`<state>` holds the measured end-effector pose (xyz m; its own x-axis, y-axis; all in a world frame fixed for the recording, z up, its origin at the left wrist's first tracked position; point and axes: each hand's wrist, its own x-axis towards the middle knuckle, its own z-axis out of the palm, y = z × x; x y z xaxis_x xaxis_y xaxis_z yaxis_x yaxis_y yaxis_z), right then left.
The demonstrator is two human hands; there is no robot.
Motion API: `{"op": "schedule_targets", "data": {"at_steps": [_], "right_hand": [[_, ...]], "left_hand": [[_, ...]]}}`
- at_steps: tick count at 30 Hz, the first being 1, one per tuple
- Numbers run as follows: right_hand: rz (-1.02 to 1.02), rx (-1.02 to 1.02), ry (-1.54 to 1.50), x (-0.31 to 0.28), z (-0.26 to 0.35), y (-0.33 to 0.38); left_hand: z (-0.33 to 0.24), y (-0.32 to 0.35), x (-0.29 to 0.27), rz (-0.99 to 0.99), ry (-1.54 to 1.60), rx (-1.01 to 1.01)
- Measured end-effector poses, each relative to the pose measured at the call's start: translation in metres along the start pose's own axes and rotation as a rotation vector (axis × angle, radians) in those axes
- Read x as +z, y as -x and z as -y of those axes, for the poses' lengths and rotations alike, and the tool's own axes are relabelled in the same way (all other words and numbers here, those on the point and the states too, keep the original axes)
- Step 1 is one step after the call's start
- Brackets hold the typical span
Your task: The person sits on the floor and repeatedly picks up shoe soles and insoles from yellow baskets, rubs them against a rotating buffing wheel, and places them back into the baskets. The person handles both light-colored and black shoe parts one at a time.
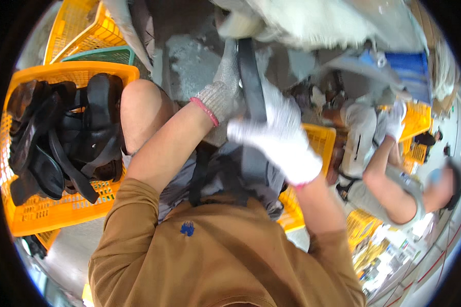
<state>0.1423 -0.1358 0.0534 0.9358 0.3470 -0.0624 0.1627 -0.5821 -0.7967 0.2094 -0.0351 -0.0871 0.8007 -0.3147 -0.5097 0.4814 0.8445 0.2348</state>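
A long, dark strap (252, 87) stands nearly upright between my two gloved hands, its upper end close to a pale, fuzzy mass. My left hand (226, 84), in a grey knit glove with a pink cuff, is closed at the strap's left side, the fingertips partly hidden. Against the strap's lower right lies my right hand (277, 135), in a white glove, thumb pointing left. Motion smears it, so its grip is unclear. On my left, black strapped sandals or clogs (100, 102) fill a yellow basket (61, 222) in a tangled pile.
The pale, fuzzy mass (312, 23) hangs over the far side. More yellow crates (89, 38) stand at the far left, and another yellow crate (320, 143) is beside my right leg. To the right a co-worker (394, 192) in white gloves sits near a blue bin (410, 74).
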Motion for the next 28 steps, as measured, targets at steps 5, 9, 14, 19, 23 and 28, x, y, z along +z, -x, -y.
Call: {"op": "schedule_targets", "data": {"at_steps": [5, 9, 14, 19, 23, 28], "right_hand": [[0.128, 0.296, -0.717, 0.004, -0.013, -0.053], [-0.071, 0.202, -0.186, 0.016, 0.016, 0.048], [-0.368, -0.125, 0.299, 0.045, -0.013, 0.043], [-0.510, -0.159, 0.646, 0.022, -0.039, -0.034], [-0.429, -0.203, 0.441, 0.027, -0.038, -0.035], [-0.028, 0.141, 0.182, 0.009, -0.031, -0.065]], "left_hand": [[-0.052, -0.025, 0.024, 0.129, -0.134, 0.250], [0.007, -0.001, -0.010, 0.050, -0.034, 0.088], [-0.017, -0.022, 0.003, 0.010, -0.043, 0.213], [0.002, -0.018, 0.000, 0.142, -0.132, 0.409], [0.021, -0.018, -0.028, 0.110, 0.022, 0.276], [0.016, -0.045, -0.014, 0.218, 0.335, 0.328]]}}
